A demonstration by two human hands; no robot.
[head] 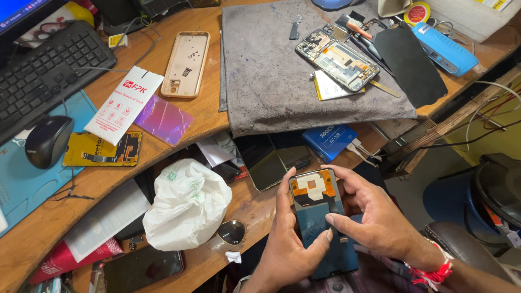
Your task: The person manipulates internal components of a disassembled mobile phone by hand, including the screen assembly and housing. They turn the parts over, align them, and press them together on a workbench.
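1. Down below the wooden desk's [179, 135] front edge, the left hand [285, 247] grasps a phone display panel [320, 222], back side up.
2. The right hand [369, 214] clasps its right edge, thumb pressed on the blue back.
3. Nearby, a grey cloth [271, 81] carries an opened phone [336, 58]; a white plastic bag [187, 203] sits left.

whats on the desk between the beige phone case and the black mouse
In the head view, between the beige phone case and the black mouse lies a white packet with red print, flat on the wooden desk.
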